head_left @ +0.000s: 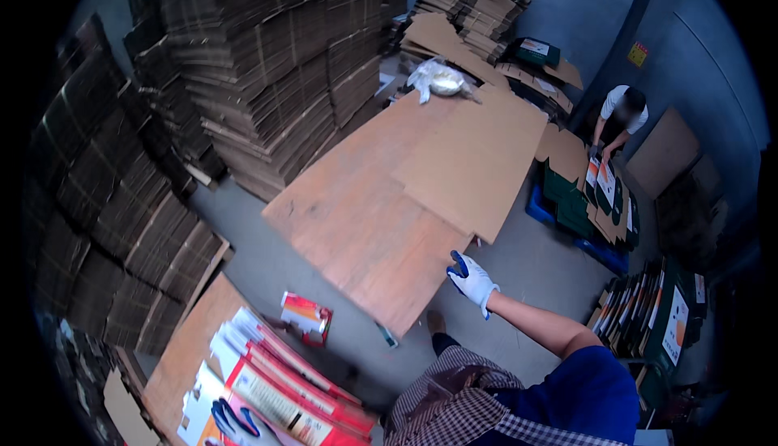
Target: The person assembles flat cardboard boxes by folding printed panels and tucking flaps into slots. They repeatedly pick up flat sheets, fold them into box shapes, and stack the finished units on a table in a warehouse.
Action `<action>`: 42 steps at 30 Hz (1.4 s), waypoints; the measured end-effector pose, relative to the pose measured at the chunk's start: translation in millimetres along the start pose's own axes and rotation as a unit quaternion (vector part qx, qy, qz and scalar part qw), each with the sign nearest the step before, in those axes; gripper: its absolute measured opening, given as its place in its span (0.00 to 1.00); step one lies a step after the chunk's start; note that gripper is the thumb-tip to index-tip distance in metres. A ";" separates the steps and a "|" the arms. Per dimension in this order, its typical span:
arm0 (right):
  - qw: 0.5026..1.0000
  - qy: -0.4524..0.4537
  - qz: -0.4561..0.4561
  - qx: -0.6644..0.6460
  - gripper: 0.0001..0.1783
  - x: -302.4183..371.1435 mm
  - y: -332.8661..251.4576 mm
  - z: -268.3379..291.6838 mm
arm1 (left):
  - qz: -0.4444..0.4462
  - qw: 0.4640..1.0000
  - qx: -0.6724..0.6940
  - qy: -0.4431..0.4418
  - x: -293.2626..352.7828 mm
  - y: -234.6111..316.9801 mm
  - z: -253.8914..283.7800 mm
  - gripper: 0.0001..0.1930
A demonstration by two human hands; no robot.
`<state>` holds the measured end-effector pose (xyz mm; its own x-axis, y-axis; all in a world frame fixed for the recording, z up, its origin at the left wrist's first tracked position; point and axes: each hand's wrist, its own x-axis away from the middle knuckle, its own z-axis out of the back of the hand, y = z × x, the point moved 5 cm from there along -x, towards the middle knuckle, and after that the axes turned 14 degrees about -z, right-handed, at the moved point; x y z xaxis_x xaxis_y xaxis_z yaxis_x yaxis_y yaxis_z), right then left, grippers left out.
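The left grip (241, 430), over the red-and-white cartons (296, 388) on the near-left desk (193, 328) (from here I can't tell if it's closed), should keep edges square, the open, empty right grip (472, 281) helping.

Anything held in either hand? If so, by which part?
Right hand: nothing, by the wooden table edge. Left hand: at the red-and-white cartons, partly cut off by the frame; can't tell if it grips any.
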<state>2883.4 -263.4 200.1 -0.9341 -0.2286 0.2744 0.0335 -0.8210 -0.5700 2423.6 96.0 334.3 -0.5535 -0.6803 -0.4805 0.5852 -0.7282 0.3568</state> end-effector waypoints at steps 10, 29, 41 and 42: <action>0.927 -0.089 -0.010 0.363 0.62 -187.2 29.7 42.6 | -0.040 0.949 0.244 -0.194 -15.0 225.9 -198.5 0.37; 0.975 0.154 -0.125 0.100 0.30 -651.7 82.9 260.4 | -0.157 0.917 0.054 -0.363 -25.3 498.0 -499.2 0.47; 0.963 0.052 -0.120 0.236 0.24 -801.7 72.2 267.6 | -0.148 0.882 0.000 -0.449 -39.4 532.0 -493.9 0.50; 0.964 0.015 -0.113 0.238 0.23 -798.5 67.5 262.3 | -0.142 0.881 -0.002 -0.452 -37.6 530.6 -493.1 0.50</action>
<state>3724.7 -273.5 145.7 -0.9459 -0.0057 0.3243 -0.0197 -0.9970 -0.0750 3047.1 -223.5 146.6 -0.9225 -0.2612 0.2841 0.3485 -0.8802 0.3223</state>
